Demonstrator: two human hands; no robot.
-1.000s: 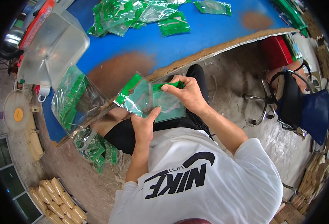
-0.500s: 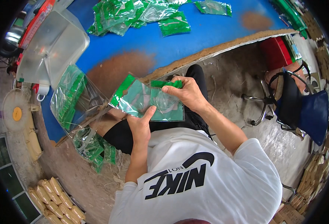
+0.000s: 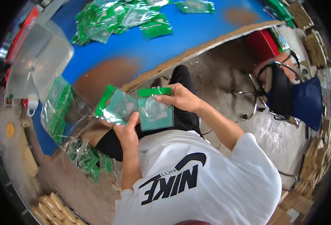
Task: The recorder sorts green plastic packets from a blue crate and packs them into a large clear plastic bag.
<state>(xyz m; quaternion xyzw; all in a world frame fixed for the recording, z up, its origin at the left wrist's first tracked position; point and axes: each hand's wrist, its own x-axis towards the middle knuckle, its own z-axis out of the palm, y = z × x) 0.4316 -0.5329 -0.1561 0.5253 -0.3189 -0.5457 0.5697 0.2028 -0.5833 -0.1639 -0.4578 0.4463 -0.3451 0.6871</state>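
My left hand [image 3: 127, 134] is closed on a flat clear packet [image 3: 114, 108] with a green header strip, its thumb lying over the lower right corner. In my right hand [image 3: 184, 98] is a second green-topped clear packet [image 3: 156, 119], pinched at its upper right edge. Something clear and rounded shows inside this one; I cannot make out what it is. The two packets sit side by side above my lap, close together at their facing edges. To the left of them, a large clear plastic bag [image 3: 78, 107] holds several similar green packets [image 3: 58, 108].
A blue table [image 3: 195, 28] with worn brown patches carries a heap of green packets [image 3: 109, 18]. A translucent bin [image 3: 41, 62] stands at its left end. More packets [image 3: 84, 155] hang low at my left. A blue-backed chair [image 3: 306, 101] and red box [image 3: 262, 43] are at right.
The two packets, which overlapped before, are now apart. The right packet hangs straighter. The whole scene has shifted left in the view.
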